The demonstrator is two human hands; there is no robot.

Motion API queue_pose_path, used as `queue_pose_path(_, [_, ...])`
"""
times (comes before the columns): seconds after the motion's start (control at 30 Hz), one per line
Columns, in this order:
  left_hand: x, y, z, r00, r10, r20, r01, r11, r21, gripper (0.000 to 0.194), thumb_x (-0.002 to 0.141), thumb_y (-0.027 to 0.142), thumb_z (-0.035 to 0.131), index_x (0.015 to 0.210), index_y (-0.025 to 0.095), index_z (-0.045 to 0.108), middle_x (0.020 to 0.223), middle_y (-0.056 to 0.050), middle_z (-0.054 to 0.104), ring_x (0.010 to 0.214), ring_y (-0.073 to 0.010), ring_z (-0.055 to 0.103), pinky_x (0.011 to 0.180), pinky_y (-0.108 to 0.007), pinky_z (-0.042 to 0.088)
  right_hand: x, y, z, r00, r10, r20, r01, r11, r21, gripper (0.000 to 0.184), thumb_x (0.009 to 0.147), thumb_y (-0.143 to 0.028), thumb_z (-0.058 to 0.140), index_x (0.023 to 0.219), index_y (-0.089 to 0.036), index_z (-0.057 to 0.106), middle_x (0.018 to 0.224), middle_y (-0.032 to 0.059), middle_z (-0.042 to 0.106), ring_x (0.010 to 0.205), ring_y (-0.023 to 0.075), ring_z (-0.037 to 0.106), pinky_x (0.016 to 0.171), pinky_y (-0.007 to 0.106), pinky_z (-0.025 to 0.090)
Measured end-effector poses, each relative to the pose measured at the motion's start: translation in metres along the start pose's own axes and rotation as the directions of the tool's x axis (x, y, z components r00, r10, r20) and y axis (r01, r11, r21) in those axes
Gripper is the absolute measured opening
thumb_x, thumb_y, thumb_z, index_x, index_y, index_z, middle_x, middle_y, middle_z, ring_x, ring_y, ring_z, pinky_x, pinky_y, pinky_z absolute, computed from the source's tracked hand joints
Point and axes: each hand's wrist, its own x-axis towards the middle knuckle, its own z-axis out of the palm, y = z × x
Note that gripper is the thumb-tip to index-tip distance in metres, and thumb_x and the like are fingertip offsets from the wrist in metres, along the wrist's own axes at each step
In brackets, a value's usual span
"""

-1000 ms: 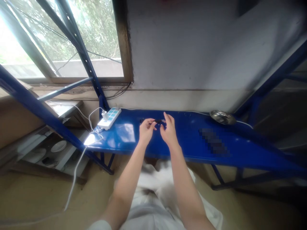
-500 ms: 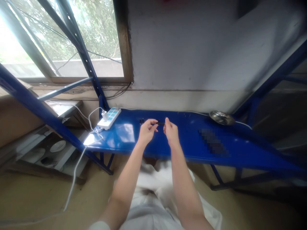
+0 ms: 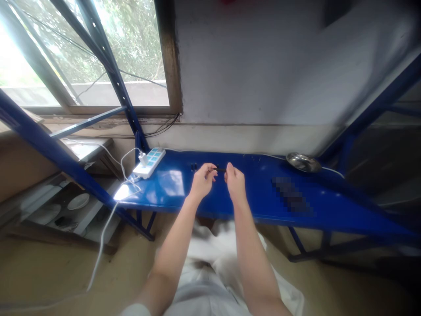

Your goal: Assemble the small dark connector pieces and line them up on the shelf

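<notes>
Above the blue table (image 3: 256, 202), a thin dark stick-like piece (image 3: 221, 170) spans the gap between my two hands. My left hand (image 3: 203, 179) pinches its left end between thumb and fingers. The right end sits in the closed fingers of my right hand (image 3: 235, 179). The piece is too small and mostly covered, so its kind cannot be made out. Just beyond my left hand, a couple of small black pieces (image 3: 194, 166) rest on the tabletop.
A white power strip (image 3: 154, 161) with a plug in it lies at the table's left end, its cable (image 3: 101, 245) hanging to the floor. A shiny metal bowl (image 3: 302, 162) stands at the back right. Nearer lies a pixelated dark object (image 3: 292, 195). Blue metal posts (image 3: 112, 66) flank the table.
Both hands keep nearly the same place and grip on the dark piece. The left fingers have shifted very slightly. The rest of the table looks the same.
</notes>
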Motion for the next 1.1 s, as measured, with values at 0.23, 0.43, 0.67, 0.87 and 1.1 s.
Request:
queue_pose_path(0.23, [-0.002,-0.004,0.003,0.999,0.046,-0.021,-0.043,0.990,0.137,0.015,0.086,0.033,0.044,0.085,0.020,0.052,0.068,0.001,0.055,0.060,-0.0102,0.052,0.061,-0.021,0.040,-0.001,-0.002,0.000,1.000,-0.030,0.007,0.030,0.998,-0.055,0.048,0.081,-0.059,0.036,0.054,-0.020,0.037,0.050,-0.0029,0.041,0.048,0.0096,0.036,0.047,0.023,0.030])
queue_pose_path(0.43, [0.000,0.005,0.004,0.999,-0.041,-0.029,0.044,0.995,0.093,0.034,0.087,0.038,0.039,0.062,0.018,0.047,0.059,0.002,0.051,0.056,-0.0087,0.047,0.060,-0.021,0.037,-0.002,-0.001,-0.001,0.999,-0.044,0.032,0.045,0.999,-0.028,0.048,0.081,-0.060,0.036,0.056,-0.020,0.038,0.053,-0.0029,0.040,0.050,0.0096,0.037,0.048,0.022,0.031])
queue_pose_path(0.67, [0.002,0.007,0.003,0.991,-0.126,-0.044,0.128,0.990,0.061,0.048,0.087,0.045,0.035,0.049,0.016,0.046,0.050,0.002,0.050,0.051,-0.0083,0.046,0.060,-0.022,0.037,0.000,0.002,-0.006,0.990,-0.097,0.098,0.102,0.993,-0.052,0.048,0.080,-0.062,0.036,0.059,-0.020,0.042,0.055,-0.0028,0.042,0.053,0.0100,0.039,0.051,0.022,0.033])
queue_pose_path(0.87, [0.004,0.006,0.001,0.986,-0.127,-0.104,0.134,0.989,0.058,0.049,0.085,0.049,0.037,0.050,0.016,0.046,0.051,0.001,0.051,0.052,-0.0087,0.048,0.060,-0.022,0.038,0.003,0.006,-0.013,0.977,-0.092,0.191,0.114,0.987,-0.110,0.043,0.080,-0.060,0.039,0.067,-0.020,0.048,0.060,-0.0022,0.048,0.053,0.0096,0.042,0.052,0.023,0.036])
queue_pose_path(1.1, [0.006,-0.003,0.001,0.970,-0.140,-0.199,0.149,0.988,0.032,0.039,0.081,0.050,0.044,0.064,0.016,0.051,0.061,0.000,0.058,0.057,-0.0096,0.053,0.059,-0.022,0.041,0.009,0.014,-0.016,0.947,-0.073,0.314,0.103,0.991,-0.080,0.032,0.075,-0.050,0.055,0.084,-0.020,0.056,0.075,0.0005,0.059,0.054,0.0101,0.052,0.056,0.027,0.044])
